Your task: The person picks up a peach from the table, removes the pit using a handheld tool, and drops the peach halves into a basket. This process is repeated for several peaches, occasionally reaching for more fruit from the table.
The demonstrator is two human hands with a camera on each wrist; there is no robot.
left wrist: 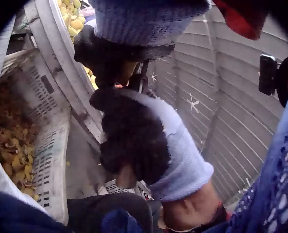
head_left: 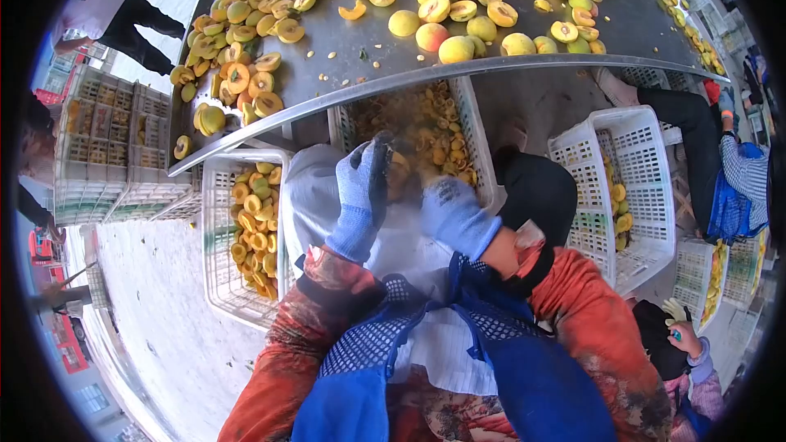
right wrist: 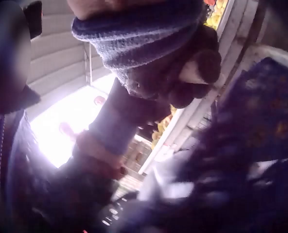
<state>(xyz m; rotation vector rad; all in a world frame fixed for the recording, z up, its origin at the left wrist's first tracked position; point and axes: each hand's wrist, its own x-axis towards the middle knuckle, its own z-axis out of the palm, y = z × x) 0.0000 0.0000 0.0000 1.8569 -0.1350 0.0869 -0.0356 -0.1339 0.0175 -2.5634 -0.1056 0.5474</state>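
Observation:
My gloved left hand (head_left: pixel 362 192) is raised over my lap, below the table edge, and holds a yellow peach (left wrist: pixel 128 72) between its dark-coated fingers. Only part of the fruit shows. Close to its right, my gloved right hand (head_left: pixel 458 214) has its fingers curled round a short pale wooden handle (right wrist: pixel 191 73), whose end juts from the fist. The working end of this tool is hidden by the hands. Both hands sit close together over a white crate (head_left: pixel 471 127) of small peach pieces.
A metal table (head_left: pixel 344 49) ahead bears many peaches, whole and halved. A crate of halves (head_left: pixel 209 233) stands to my left, another crate (head_left: pixel 647 188) to my right. Stacked crates (head_left: pixel 98 147) rise at far left. Other people sit at right and stand at left.

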